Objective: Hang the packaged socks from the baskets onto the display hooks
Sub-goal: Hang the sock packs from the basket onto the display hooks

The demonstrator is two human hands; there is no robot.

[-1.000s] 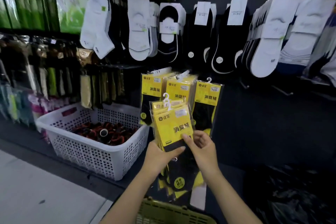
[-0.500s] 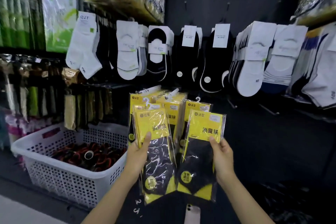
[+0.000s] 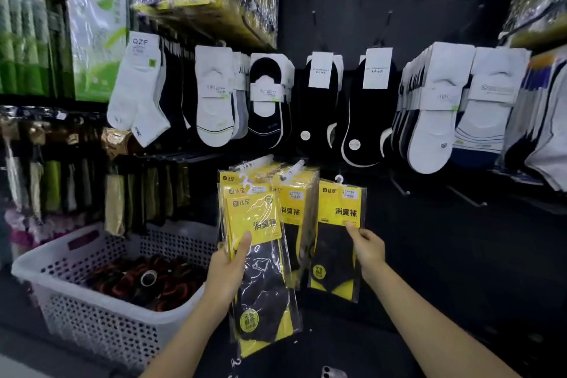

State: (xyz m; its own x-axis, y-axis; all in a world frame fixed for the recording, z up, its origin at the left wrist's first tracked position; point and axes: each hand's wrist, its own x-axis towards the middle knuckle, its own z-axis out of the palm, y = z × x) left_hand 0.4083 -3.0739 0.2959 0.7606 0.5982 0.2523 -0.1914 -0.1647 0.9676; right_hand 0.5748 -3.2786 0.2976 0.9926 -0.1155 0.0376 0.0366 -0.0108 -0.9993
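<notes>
My left hand (image 3: 228, 270) grips a small stack of yellow-and-black sock packs (image 3: 260, 258), thumb across the front, white hangers at the top. My right hand (image 3: 366, 250) pinches the right edge of a single yellow sock pack (image 3: 336, 242) with a white hanger on top, held up at the right end of the row. Behind them, more of the same yellow packs (image 3: 294, 193) hang on two display hooks. Whether the single pack's hanger sits on a hook is not visible.
A white perforated basket (image 3: 92, 325) with dark rolled items stands at the lower left. Rows of white and black socks (image 3: 319, 101) hang above. Bare hooks (image 3: 466, 198) stick out to the right. A phone's corner (image 3: 333, 373) shows at the bottom edge.
My right hand took one pack off the stack and moved it right and up toward the hanging row. My left hand keeps the remaining stack. The view tilted upward.
</notes>
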